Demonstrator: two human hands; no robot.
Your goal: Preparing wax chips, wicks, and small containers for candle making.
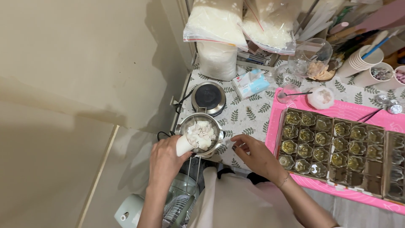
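Wax flakes going into the metal pot, centre of frame.

Left hand [165, 162] is closed around a white cup [184, 145], tipped against the rim of the pot [202, 135], which sits at the tabletop [249, 116] edge, already heaped with white flakes. Right hand [255, 154] is loosely curled, fingertips at the pot's right rim; whether it grips anything I cannot tell. Risk: the pot looks near the edge, so a nudge could tip it; the heaped flakes may spill over.
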